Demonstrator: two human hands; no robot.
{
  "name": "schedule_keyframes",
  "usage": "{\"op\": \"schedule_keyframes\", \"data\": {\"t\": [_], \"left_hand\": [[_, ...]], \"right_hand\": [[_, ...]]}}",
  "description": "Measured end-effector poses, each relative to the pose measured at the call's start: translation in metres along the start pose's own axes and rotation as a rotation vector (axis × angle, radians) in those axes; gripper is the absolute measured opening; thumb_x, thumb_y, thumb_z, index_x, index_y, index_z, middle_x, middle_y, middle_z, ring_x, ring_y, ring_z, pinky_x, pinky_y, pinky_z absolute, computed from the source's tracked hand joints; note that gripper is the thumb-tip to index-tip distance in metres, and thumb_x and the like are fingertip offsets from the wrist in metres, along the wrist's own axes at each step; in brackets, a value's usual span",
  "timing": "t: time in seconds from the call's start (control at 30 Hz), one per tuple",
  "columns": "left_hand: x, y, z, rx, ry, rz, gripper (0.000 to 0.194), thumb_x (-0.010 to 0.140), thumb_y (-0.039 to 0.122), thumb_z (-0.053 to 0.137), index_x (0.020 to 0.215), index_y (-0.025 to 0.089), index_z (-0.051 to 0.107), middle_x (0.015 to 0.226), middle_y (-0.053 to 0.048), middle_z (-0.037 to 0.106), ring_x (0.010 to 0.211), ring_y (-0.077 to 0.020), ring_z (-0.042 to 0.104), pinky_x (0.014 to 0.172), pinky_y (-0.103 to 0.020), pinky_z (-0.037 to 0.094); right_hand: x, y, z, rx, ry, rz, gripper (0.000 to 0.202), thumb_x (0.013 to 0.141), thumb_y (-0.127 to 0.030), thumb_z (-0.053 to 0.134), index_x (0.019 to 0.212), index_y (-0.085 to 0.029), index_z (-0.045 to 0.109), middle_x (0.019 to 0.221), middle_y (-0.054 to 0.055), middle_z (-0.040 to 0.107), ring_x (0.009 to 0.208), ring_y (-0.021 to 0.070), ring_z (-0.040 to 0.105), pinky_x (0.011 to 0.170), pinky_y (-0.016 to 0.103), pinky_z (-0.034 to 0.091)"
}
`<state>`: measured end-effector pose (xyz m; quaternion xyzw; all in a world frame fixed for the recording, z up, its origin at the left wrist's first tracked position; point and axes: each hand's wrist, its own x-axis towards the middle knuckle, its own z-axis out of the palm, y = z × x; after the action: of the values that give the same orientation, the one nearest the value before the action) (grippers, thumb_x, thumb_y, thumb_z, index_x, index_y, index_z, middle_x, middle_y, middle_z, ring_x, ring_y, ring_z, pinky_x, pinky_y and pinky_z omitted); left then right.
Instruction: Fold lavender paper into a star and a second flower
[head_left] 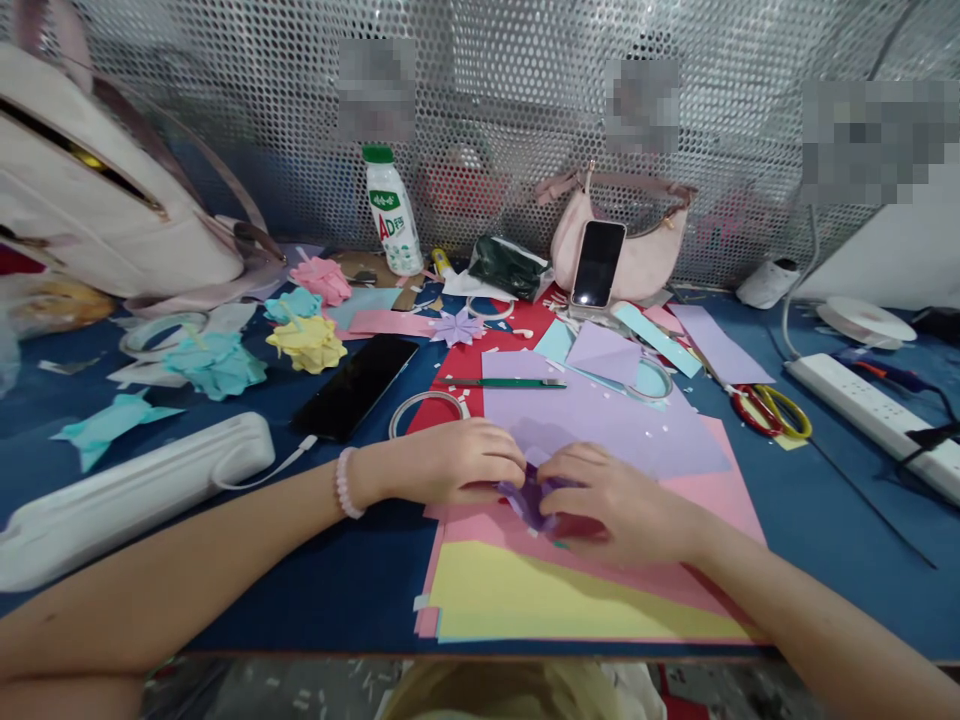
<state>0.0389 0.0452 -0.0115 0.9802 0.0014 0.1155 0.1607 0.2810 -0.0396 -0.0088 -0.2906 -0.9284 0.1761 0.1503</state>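
Between my two hands is a small folded piece of purple paper (531,500), partly covered by the fingers. My left hand (469,462) pinches its left side, a beaded bracelet on the wrist. From the right, my right hand (611,505) grips the other side with bent fingers. Both hands hover over stacked coloured sheets: a lilac sheet (600,420), a pink sheet (720,500) and a yellow sheet (570,595). A green tweezer-like tool (517,383) lies on the lilac sheet, just beyond the hands. A roll of tape (405,405) sits behind my left hand.
Left are a black phone (356,385), a white device (142,490) with a cable, and several folded paper flowers (214,362). At the back stand a bottle (392,215), a pink handbag (660,250) and a propped phone (598,262). Scissors (769,412) and a power strip (877,410) lie right.
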Motion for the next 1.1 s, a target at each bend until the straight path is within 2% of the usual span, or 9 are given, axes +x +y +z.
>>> {"op": "schedule_keyframes", "data": {"t": [0.03, 0.13, 0.33, 0.5, 0.63, 0.73, 0.8, 0.93, 1.1], "left_hand": [[0.000, 0.001, 0.000, 0.029, -0.001, 0.009, 0.015, 0.095, 0.018, 0.049, 0.098, 0.016, 0.064, 0.108, -0.011, 0.067, 0.098, -0.0221, 0.060, 0.092, -0.037, 0.045], [0.001, 0.003, 0.000, 0.078, -0.006, 0.008, 0.014, 0.094, 0.019, 0.051, 0.095, 0.016, 0.064, 0.108, -0.011, 0.066, 0.096, -0.0221, 0.060, 0.091, -0.038, 0.046], [0.002, 0.003, -0.002, 0.078, 0.031, -0.001, 0.011, 0.091, 0.019, 0.056, 0.093, 0.015, 0.066, 0.120, -0.015, 0.059, 0.114, -0.0265, 0.052, 0.098, -0.039, 0.044], [0.005, 0.002, -0.001, -0.040, -0.024, -0.062, 0.011, 0.092, 0.018, 0.054, 0.096, 0.017, 0.064, 0.106, -0.010, 0.064, 0.100, -0.0216, 0.057, 0.092, -0.034, 0.044], [0.009, 0.002, 0.003, -0.127, 0.002, -0.175, 0.008, 0.091, 0.018, 0.055, 0.090, 0.015, 0.063, 0.099, -0.008, 0.063, 0.094, -0.0202, 0.057, 0.087, -0.030, 0.044], [0.011, 0.001, 0.007, -0.165, 0.025, -0.234, 0.010, 0.090, 0.016, 0.054, 0.084, 0.015, 0.062, 0.094, -0.007, 0.063, 0.090, -0.0193, 0.057, 0.083, -0.028, 0.043], [0.012, 0.000, 0.009, -0.186, 0.026, -0.251, 0.011, 0.090, 0.016, 0.054, 0.082, 0.015, 0.062, 0.093, -0.007, 0.063, 0.088, -0.0188, 0.057, 0.082, -0.028, 0.043], [0.013, -0.002, 0.013, -0.214, 0.039, -0.259, 0.012, 0.090, 0.018, 0.052, 0.082, 0.015, 0.060, 0.092, -0.007, 0.063, 0.087, -0.0185, 0.058, 0.080, -0.027, 0.043], [0.012, -0.004, 0.018, -0.196, 0.070, -0.259, 0.011, 0.089, 0.017, 0.052, 0.081, 0.015, 0.059, 0.092, -0.007, 0.064, 0.086, -0.0188, 0.058, 0.079, -0.029, 0.044]], "right_hand": [[0.001, -0.001, 0.003, -0.012, 0.023, 0.019, 0.013, 0.082, -0.024, 0.066, 0.094, -0.019, 0.066, 0.108, 0.009, 0.062, 0.101, 0.0207, 0.055, 0.089, 0.036, 0.044], [0.003, -0.002, 0.009, -0.007, 0.084, 0.067, 0.016, 0.082, -0.032, 0.068, 0.088, -0.017, 0.064, 0.098, 0.008, 0.065, 0.091, 0.0204, 0.058, 0.081, 0.034, 0.048], [0.004, -0.002, 0.009, 0.043, 0.108, 0.093, 0.004, 0.081, -0.013, 0.064, 0.084, -0.016, 0.063, 0.092, 0.007, 0.066, 0.087, 0.0197, 0.060, 0.077, 0.032, 0.048], [0.003, 0.002, 0.006, 0.061, 0.063, 0.093, 0.005, 0.082, -0.013, 0.063, 0.084, -0.017, 0.065, 0.095, 0.007, 0.066, 0.088, 0.0193, 0.059, 0.078, 0.032, 0.047], [0.003, 0.005, 0.007, 0.094, 0.100, 0.153, 0.010, 0.078, -0.010, 0.067, 0.072, -0.016, 0.063, 0.089, 0.007, 0.064, 0.084, 0.0187, 0.058, 0.074, 0.030, 0.046], [0.003, 0.007, 0.007, 0.148, 0.088, 0.231, 0.009, 0.077, -0.009, 0.068, 0.074, -0.017, 0.064, 0.086, 0.005, 0.061, 0.081, 0.0169, 0.057, 0.072, 0.028, 0.044], [0.004, 0.009, 0.006, 0.201, 0.053, 0.264, 0.009, 0.076, -0.009, 0.068, 0.078, -0.017, 0.066, 0.086, 0.004, 0.059, 0.082, 0.0162, 0.056, 0.073, 0.027, 0.044], [0.005, 0.017, 0.001, 0.329, -0.023, 0.229, 0.011, 0.075, -0.006, 0.067, 0.077, -0.017, 0.064, 0.085, 0.002, 0.055, 0.079, 0.0140, 0.054, 0.071, 0.025, 0.042], [0.007, 0.020, -0.006, 0.381, -0.027, 0.231, 0.017, 0.074, -0.003, 0.063, 0.067, -0.016, 0.056, 0.076, -0.002, 0.050, 0.069, 0.0102, 0.047, 0.061, 0.021, 0.036]]}}
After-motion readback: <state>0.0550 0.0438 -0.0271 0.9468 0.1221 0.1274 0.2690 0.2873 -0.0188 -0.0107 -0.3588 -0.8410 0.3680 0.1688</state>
